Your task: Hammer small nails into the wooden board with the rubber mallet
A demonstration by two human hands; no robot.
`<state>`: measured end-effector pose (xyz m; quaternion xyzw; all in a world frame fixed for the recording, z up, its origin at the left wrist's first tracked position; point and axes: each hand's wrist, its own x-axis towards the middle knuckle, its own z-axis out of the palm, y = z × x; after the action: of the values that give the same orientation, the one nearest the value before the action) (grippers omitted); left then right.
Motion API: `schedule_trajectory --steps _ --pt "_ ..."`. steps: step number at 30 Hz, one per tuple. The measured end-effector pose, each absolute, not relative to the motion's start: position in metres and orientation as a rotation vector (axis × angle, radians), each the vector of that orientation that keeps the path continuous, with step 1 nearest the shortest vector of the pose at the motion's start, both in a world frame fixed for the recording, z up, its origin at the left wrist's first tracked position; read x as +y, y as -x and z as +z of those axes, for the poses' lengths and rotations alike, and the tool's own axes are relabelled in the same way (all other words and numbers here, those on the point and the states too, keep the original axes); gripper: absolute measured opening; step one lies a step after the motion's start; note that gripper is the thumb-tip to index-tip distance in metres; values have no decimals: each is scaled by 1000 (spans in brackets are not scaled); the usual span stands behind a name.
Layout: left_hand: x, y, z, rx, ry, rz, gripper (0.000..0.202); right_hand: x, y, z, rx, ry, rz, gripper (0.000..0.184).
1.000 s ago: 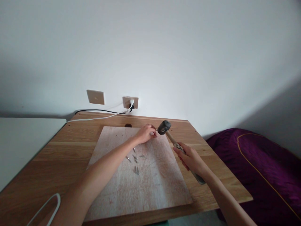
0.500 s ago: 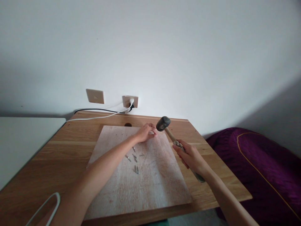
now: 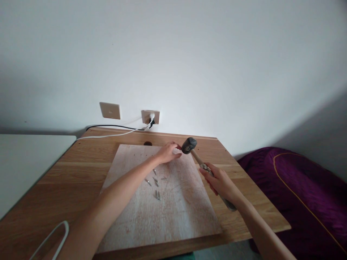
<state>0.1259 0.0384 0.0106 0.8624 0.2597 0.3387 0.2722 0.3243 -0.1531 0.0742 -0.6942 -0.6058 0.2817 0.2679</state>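
My right hand [image 3: 219, 178] is wrapped round the handle of a mallet [image 3: 189, 145] with a dark, rubber-looking head and a pale wooden shaft. The head is held near the far right corner of a whitish wooden board [image 3: 162, 224]. Just left of the mallet head, my left hand [image 3: 168, 153] rests over the board's far edge, its thumb and fingers apart. Whatever is directly beneath its fingers is hidden. Several short metal nails or screws [image 3: 155, 181] lie loose on the board, nearer me than the left hand. Small dark dots run in a row along the board's far side.
The board lies on a wooden table [image 3: 252, 202] against a white wall. A wall socket [image 3: 146, 116] holds plugs, with a white cable [image 3: 116, 135] and a black one running left. A white surface [image 3: 27, 162] adjoins at left; a purple fabric-covered object [image 3: 306, 191] stands at right.
My left thumb and fingers have spread apart from a closer pinch. The mallet head has dropped slightly and shifted a little to the right. The loose metal pieces lie as before.
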Motion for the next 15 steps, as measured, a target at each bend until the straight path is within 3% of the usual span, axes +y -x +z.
schedule_trajectory --steps 15 --pt "31 -127 14 670 -2612 851 7 -154 -318 78 -1608 1867 790 34"
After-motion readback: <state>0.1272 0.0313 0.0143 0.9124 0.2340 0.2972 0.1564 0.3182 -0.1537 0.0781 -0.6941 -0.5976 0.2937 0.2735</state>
